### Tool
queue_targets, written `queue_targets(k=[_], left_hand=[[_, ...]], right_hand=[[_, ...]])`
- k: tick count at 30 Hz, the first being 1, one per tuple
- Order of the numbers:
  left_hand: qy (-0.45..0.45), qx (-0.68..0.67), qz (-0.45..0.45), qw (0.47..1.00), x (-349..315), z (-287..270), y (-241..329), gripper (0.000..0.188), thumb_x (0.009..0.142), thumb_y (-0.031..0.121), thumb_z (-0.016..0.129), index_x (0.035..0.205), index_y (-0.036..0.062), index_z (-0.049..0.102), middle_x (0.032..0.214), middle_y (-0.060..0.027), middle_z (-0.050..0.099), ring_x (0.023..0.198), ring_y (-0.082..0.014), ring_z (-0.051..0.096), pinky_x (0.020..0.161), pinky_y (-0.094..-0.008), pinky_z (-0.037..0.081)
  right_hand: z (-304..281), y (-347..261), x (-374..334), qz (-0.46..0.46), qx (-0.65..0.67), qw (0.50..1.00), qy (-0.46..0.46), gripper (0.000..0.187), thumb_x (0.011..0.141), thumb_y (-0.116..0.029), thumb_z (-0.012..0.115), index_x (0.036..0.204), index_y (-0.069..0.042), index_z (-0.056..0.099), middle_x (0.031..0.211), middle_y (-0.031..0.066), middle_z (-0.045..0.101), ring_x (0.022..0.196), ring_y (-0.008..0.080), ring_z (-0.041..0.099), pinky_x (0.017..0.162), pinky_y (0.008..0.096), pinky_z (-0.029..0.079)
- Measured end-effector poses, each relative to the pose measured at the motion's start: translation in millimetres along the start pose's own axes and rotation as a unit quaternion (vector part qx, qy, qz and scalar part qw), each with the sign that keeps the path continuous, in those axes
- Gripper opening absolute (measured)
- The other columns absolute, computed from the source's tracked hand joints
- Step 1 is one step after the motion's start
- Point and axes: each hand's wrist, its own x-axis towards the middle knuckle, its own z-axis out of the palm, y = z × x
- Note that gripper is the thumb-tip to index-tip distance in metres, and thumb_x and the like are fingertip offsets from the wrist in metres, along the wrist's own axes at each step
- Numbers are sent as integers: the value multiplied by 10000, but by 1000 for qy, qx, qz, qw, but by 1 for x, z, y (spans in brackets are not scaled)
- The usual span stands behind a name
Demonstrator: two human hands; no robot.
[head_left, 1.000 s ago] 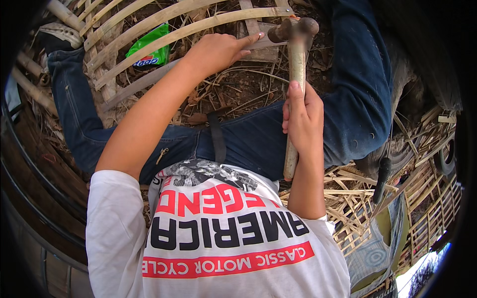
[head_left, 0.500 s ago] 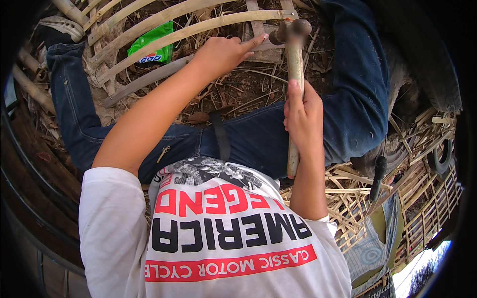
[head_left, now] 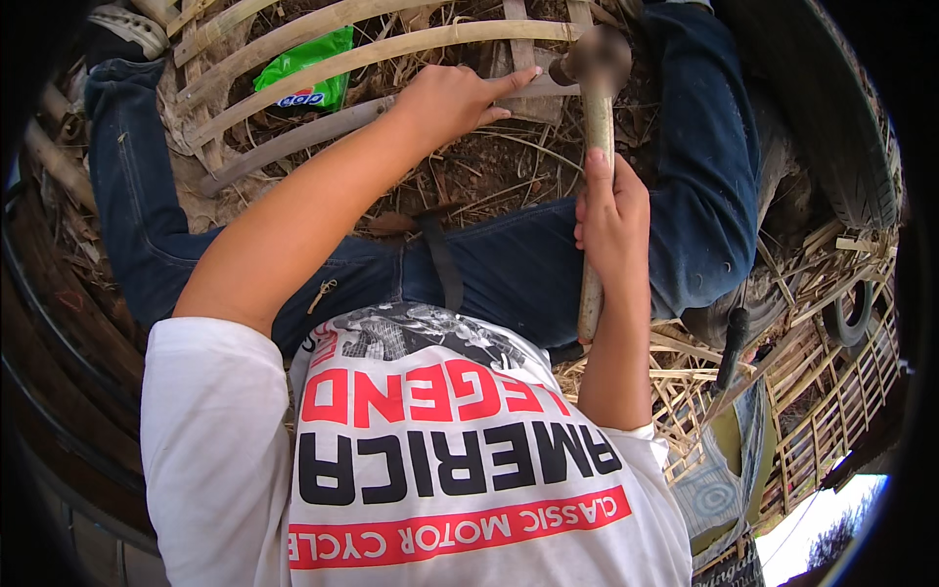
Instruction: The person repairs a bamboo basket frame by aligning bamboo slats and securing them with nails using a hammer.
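My right hand (head_left: 616, 210) is wrapped round the pale wooden handle of a hammer (head_left: 598, 122). Its dark, blurred head is over the right end of a bamboo strip (head_left: 284, 145). My left hand (head_left: 452, 106) lies over that same strip, which passes beneath the palm and shows again past the fingers. The left index finger stretches along it toward the hammer head, with the thumb held lower; the other fingers are curled and partly hidden. More curved bamboo strips (head_left: 411, 43) run across flat crosspieces (head_left: 519, 44) just beyond my hands.
A green plastic packet (head_left: 318, 64) lies among the strips. My jeans-clad legs (head_left: 699, 117) spread either side of dry, littered soil (head_left: 479, 176). A tyre (head_left: 831, 127) stands at right, near a dark-handled tool (head_left: 732, 347) and a bamboo lattice (head_left: 831, 362).
The hammer and my right hand have shifted slightly rightward. My left hand keeps its place on the strip, while the whole view has moved a little.
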Motion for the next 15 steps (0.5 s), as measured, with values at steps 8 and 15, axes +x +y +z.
queue_targets(k=[8,15], left_hand=[[-25,-10,-3,1000,0,-5,1,592,915,485,567,1459,392,352,654,-122,630,612,-291,666,525,-397,535],[-67,-48,-4,997,2,-14,1,589,922,461,568,1463,386,347,692,-136,641,634,-301,672,553,-406,545]], right_hand=[[5,-5,6,1,-5,1000,-7,414,1004,-343,499,834,29,563,605,102,518,564,169,486,553,350,406],[-1,-7,3,17,-5,1000,-21,409,1011,-337,490,828,21,562,590,78,508,546,152,480,534,341,397]])
